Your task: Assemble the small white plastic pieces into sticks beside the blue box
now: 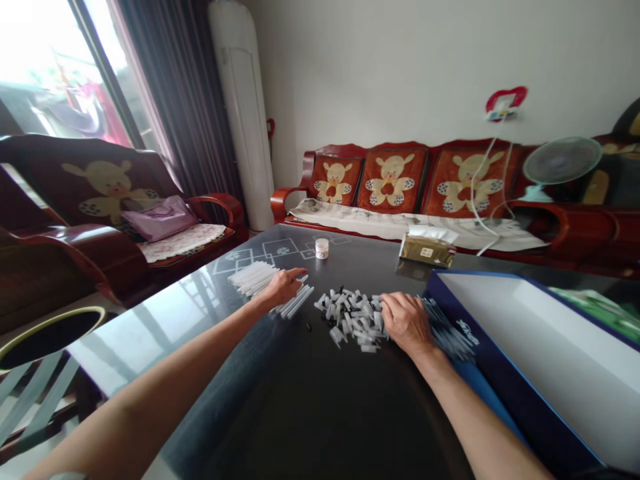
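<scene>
My left hand [284, 288] lies over a row of thin white tubes [254, 277], its index finger stretched out to the right. More of these tubes show below and right of that hand. My right hand [407, 321] rests at the right edge of a heap of short translucent caps [353, 317] with small black pieces mixed in. Its fingers are bent and drawn together at the heap; what they hold, if anything, is hidden. Just right of this hand lies a bundle of dark, slim pen-like sticks [453, 333], partly covered by the hand.
A large blue box with a white inside [500, 353] stands on the right of the dark glossy table [300, 413]. A small white jar [322, 249] and a tissue box [427, 248] stand farther back. Beyond are a wooden sofa [287, 200] and a fan [563, 161].
</scene>
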Available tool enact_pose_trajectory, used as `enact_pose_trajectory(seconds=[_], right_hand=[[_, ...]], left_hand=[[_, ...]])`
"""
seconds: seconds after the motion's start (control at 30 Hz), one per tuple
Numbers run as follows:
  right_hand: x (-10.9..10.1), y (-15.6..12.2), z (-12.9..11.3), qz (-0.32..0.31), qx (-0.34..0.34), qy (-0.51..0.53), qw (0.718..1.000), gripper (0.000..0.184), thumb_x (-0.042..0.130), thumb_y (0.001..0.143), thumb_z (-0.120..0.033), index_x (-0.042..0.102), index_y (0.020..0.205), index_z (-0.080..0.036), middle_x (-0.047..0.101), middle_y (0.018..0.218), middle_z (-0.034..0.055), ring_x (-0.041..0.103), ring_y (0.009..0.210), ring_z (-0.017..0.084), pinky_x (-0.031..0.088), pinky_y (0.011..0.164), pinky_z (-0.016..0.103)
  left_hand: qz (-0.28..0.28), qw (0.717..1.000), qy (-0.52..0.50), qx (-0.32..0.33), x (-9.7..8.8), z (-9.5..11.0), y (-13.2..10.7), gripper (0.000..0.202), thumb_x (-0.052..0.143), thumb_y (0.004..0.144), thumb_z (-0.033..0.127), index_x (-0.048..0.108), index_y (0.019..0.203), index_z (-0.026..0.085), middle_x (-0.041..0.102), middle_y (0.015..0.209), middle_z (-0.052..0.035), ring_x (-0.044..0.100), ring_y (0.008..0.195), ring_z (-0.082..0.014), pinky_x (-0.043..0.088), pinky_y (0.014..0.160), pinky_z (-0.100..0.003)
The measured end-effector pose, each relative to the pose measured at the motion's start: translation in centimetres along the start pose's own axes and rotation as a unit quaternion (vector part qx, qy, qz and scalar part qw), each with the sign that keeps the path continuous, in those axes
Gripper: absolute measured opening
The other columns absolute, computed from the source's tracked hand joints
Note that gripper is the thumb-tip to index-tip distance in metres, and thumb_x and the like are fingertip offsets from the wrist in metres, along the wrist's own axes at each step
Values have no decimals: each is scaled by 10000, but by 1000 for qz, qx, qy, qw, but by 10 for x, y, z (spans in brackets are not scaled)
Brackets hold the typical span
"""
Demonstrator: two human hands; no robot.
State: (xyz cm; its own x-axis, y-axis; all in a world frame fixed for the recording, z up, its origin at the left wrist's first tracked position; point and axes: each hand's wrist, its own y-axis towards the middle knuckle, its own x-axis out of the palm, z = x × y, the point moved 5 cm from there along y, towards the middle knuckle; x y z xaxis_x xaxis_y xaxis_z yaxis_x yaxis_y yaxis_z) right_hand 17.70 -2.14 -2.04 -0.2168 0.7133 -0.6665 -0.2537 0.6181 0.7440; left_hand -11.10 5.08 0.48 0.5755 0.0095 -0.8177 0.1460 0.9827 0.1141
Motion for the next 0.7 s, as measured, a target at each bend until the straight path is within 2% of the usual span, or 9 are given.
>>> enact_pose_trajectory(seconds=[0.13,0.23,0.33,0.43,0.5,0.6,0.7], right_hand=[[6,1,3,-37,-7,-2,999,223,470,851,-168,667,956,-172,657,869,76,548,833,202,344,786,320],[-3,1,-1,-34,19,38,999,248,443,871,-186,657,993,-161,666,929,86,568,865,210,380,817,336],[-21,-6,-31,-31,1,118,993,291,449,882,-251,612,1110,-172,637,1099,99,545,1045,228,382,935,375],[-30,-18,-79,-98,-77,173,977,390,529,839,-287,556,1214,-183,542,1287,110,436,1222,268,324,1029,452],[-30,-24,-100,-133,-96,190,968,427,576,808,-293,553,1226,-207,497,1347,104,389,1263,297,297,1040,511],[-22,-23,-105,-156,-76,199,965,374,590,804,-275,591,1175,-233,501,1341,95,382,1265,309,306,1019,543],[-12,-17,-95,-162,-54,214,962,298,551,827,-215,619,1117,-226,560,1254,92,440,1206,273,360,989,493]], left_hand=[[-75,994,-69,-32,11,-21,-28,404,429,752,153,674,1072,179,566,511,42,568,520,-100,440,565,-178],[-105,989,-101,-9,16,-23,-46,382,420,763,176,676,1046,165,582,535,36,576,547,-104,449,576,-181],[-119,985,-111,63,17,-19,-64,355,411,808,208,670,1042,141,632,687,-4,606,624,-111,471,630,-193],[-105,975,-64,182,21,-10,-81,339,398,859,228,660,1060,151,644,861,-47,612,711,-120,484,699,-213],[-76,966,-2,248,27,-3,-88,340,380,879,206,646,1088,164,633,899,-64,608,773,-137,482,741,-229],[-55,953,78,288,39,11,-88,357,359,879,150,612,1129,177,610,926,-73,604,805,-149,481,749,-239],[-73,940,134,305,50,26,-80,349,359,872,128,600,1118,187,587,906,-63,594,784,-148,480,723,-232]])
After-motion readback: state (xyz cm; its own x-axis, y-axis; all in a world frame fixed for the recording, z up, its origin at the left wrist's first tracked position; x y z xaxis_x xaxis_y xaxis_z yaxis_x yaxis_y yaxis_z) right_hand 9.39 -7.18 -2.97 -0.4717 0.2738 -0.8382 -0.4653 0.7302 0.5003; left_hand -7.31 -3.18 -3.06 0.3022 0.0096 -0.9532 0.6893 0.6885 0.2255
